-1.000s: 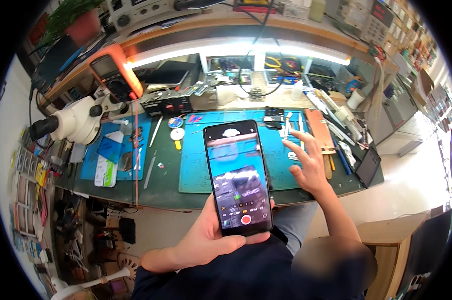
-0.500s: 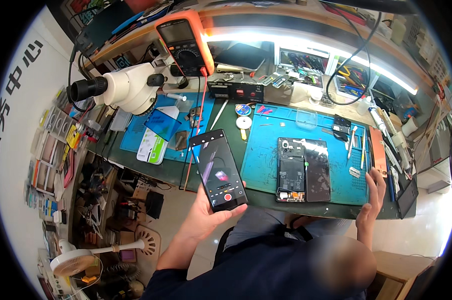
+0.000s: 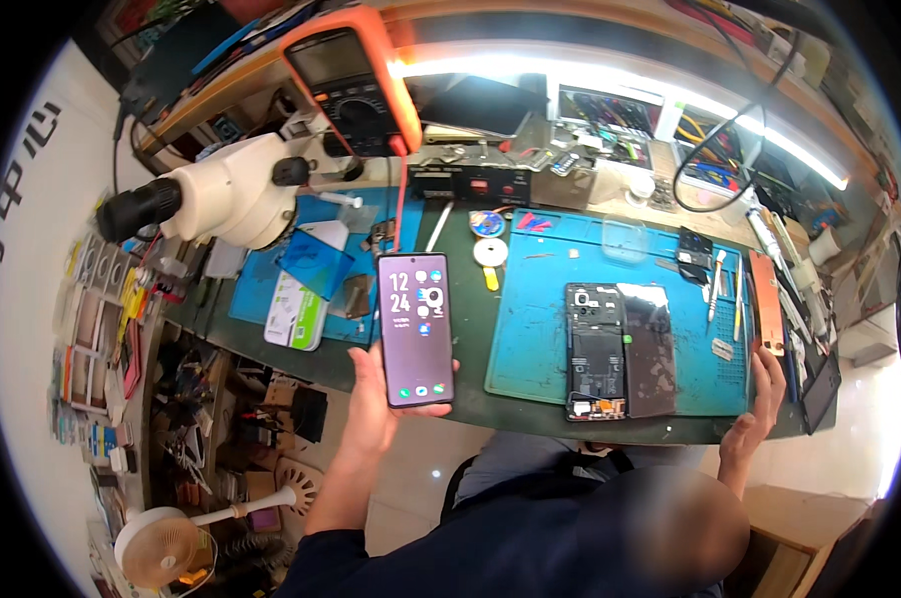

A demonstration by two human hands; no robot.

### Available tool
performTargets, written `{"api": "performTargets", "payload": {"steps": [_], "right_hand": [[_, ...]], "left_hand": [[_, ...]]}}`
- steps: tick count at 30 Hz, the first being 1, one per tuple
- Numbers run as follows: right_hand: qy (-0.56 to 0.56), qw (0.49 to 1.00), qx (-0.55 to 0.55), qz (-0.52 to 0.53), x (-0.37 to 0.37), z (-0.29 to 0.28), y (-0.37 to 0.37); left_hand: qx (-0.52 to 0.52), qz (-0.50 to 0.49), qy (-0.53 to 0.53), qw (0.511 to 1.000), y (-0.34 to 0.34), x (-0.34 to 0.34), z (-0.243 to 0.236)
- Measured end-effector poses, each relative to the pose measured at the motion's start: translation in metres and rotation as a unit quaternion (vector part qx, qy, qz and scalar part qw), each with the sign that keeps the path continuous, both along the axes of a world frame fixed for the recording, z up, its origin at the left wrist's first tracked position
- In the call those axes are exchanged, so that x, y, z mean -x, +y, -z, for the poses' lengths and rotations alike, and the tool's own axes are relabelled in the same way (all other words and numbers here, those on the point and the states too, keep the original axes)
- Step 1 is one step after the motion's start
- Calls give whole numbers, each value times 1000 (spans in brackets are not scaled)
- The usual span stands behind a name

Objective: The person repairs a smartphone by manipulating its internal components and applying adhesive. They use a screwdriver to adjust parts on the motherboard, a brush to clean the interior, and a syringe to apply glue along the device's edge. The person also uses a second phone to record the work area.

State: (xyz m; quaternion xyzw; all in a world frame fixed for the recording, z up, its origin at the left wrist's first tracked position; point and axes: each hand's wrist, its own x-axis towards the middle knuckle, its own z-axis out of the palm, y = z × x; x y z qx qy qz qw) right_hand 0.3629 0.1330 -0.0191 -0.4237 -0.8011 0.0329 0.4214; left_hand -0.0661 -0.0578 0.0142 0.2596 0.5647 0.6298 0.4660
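Observation:
My left hand (image 3: 371,399) holds an upright phone (image 3: 416,329) from below, its lit screen showing a home screen with app icons. On the blue repair mat (image 3: 520,359) lies an opened phone (image 3: 595,354) with battery and inner parts exposed, and a dark screen panel (image 3: 649,359) right beside it. My right hand (image 3: 754,414) is open, fingers loosely bent, at the mat's right edge near an orange-tan board (image 3: 765,304) and some slim tools (image 3: 715,289); whether it touches the bench I cannot tell.
A white microscope (image 3: 231,189) and an orange multimeter (image 3: 351,85) occupy the back left. A white box (image 3: 291,329) lies on a second mat. Solder spools (image 3: 490,249), a black power unit (image 3: 470,184), a looped cable (image 3: 709,199) and tool trays line the back. A fan (image 3: 156,543) stands low left.
The phone in my left hand has switched from a camera view to its home screen. My right hand moved from over the mat to its right edge. The head view shifted.

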Motion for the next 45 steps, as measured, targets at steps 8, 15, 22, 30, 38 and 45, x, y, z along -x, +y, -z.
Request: {"api": "performTargets", "payload": {"steps": [8,15,22,30,38,45], "right_hand": [[-25,999,-21,-28,10,-14,-1],[-62,986,50,-148,64,-42,-9],[-100,959,161,-212,94,-60,-23],[-123,957,194,-176,104,-63,-32],[-142,971,148,-119,116,-69,-7],[-157,945,200,-204,124,-70,-27]], "left_hand": [[71,2,187,980,17,21,4],[146,-54,443,883,-5,7,0],[102,-192,507,834,-6,-36,-5],[-159,69,583,794,55,-97,4],[-112,20,604,789,83,-90,18],[-227,91,553,796,79,-85,20]]}}
